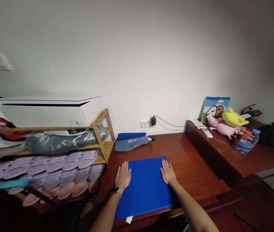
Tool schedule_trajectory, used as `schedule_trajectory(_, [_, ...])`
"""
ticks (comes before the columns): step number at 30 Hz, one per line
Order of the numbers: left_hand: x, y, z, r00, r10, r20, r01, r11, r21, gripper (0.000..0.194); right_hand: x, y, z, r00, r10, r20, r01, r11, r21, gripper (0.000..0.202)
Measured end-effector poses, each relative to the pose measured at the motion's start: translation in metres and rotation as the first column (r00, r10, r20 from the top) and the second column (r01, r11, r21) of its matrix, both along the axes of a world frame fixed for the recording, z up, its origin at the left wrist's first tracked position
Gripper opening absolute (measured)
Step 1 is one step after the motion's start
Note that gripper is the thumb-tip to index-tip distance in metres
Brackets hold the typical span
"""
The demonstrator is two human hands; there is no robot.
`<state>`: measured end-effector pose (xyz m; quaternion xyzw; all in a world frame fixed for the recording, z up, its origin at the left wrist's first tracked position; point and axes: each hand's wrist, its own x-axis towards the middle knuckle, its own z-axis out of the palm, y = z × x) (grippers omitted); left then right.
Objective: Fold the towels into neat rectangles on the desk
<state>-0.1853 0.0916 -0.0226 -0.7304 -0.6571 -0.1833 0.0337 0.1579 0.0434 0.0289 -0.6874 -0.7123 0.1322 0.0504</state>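
A blue cloth (146,188) lies spread flat on the brown wooden table (190,154), its near edge reaching the table's front, where a small white tag (129,219) sticks out. My left hand (123,175) rests palm down at the cloth's left edge, fingers stretched out, with a watch (115,190) on the wrist. On the opposite side my right hand (167,171) lies flat over the right edge, fingers extended. Neither hand grips anything. Behind the cloth, near the wall, sit a folded blue cloth (132,136) and a grey-blue piece with white lettering (130,144).
To the left stands a wooden rack (104,135) with several slippers (71,161) and a white box (47,114). A raised surface on the right holds a water bottle (248,141), plush toys (233,118) and a remote (207,133). A black charger (153,120) is plugged into the wall.
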Motion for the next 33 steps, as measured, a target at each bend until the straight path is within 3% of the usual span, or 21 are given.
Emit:
schedule_trajectory(2, [0.029,-0.003,0.002,0.998,-0.06,-0.007,0.06,0.998,0.032,0.068,0.0,0.001,0.001,1.0,0.003,-0.008,-0.003,1.0,0.01,0.07])
schedule_trajectory(5, [0.099,-0.009,0.002,0.969,-0.245,-0.016,0.245,0.967,0.072,0.065,0.0,0.003,0.0,1.0,-0.004,-0.009,0.004,0.999,0.031,0.068])
schedule_trajectory(8, [0.166,-0.017,-0.002,0.934,-0.356,-0.026,0.357,0.932,0.062,0.062,0.0,0.003,-0.001,1.0,0.004,-0.006,-0.004,0.999,0.038,0.068])
schedule_trajectory(10, [0.185,-0.022,-0.005,0.925,-0.38,-0.026,0.381,0.923,0.05,0.061,0.001,0.003,-0.002,1.0,0.011,-0.008,-0.011,0.999,0.041,0.068])
schedule_trajectory(11, [0.183,-0.025,-0.007,0.925,-0.379,-0.025,0.38,0.924,0.044,0.061,0.001,0.002,-0.002,1.0,0.011,-0.009,-0.011,0.999,0.045,0.068])
schedule_trajectory(13, [0.157,-0.029,-0.011,0.938,-0.345,-0.02,0.346,0.938,0.033,0.062,0.002,0.002,-0.003,1.0,0.007,-0.009,-0.007,0.999,0.053,0.068])
schedule_trajectory(18, [0.034,-0.042,-0.024,0.997,-0.08,-0.005,0.08,0.996,0.033,0.067,0.001,0.002,0.001,1.0,0.007,-0.004,-0.007,0.999,0.032,0.068])
schedule_trajectory(20, [0.003,-0.047,-0.027,1.0,-0.016,0.004,0.015,0.998,0.054,0.069,-0.001,0.003,0.004,1.0,0.006,0.01,-0.007,1.0,0.019,0.068])
schedule_trajectory(22, [-0.008,-0.051,-0.028,1.0,-0.001,0.012,0.001,0.998,0.056,0.07,-0.002,0.001,0.008,0.999,0.002,0.032,-0.003,1.0,0.007,0.068])
schedule_trajectory(25, [-0.001,-0.052,-0.026,1.0,0.005,0.021,-0.006,0.998,0.056,0.071,0.0,-0.01,0.007,0.999,-0.01,0.047,0.009,0.999,0.042,0.068])
schedule_trajectory(28, [0.003,-0.052,-0.024,1.0,0.006,0.029,-0.008,0.997,0.077,0.07,0.005,-0.029,-0.003,1.0,-0.012,0.022,0.01,0.995,0.096,0.069])
schedule_trajectory(33, [-0.002,-0.05,-0.015,1.0,-0.022,0.013,0.021,0.997,0.071,0.071,0.01,-0.048,-0.017,1.0,-0.012,-0.003,0.012,0.997,0.076,0.069])
